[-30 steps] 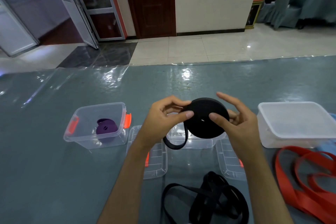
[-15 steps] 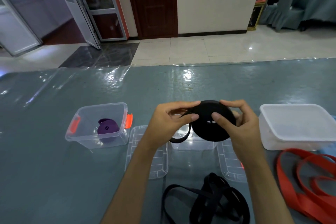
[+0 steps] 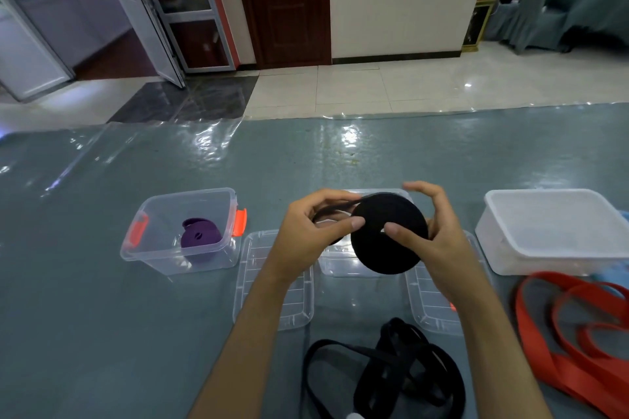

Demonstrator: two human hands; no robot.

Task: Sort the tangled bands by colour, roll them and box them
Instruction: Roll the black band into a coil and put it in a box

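No readable text — no labels, brands, numbers, signs.

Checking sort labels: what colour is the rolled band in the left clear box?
Purple: the rolled band in the clear box, head view.

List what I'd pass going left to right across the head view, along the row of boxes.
Clear box with orange latches holding the purple roll → lid → left hand → black roll → right hand → white box.
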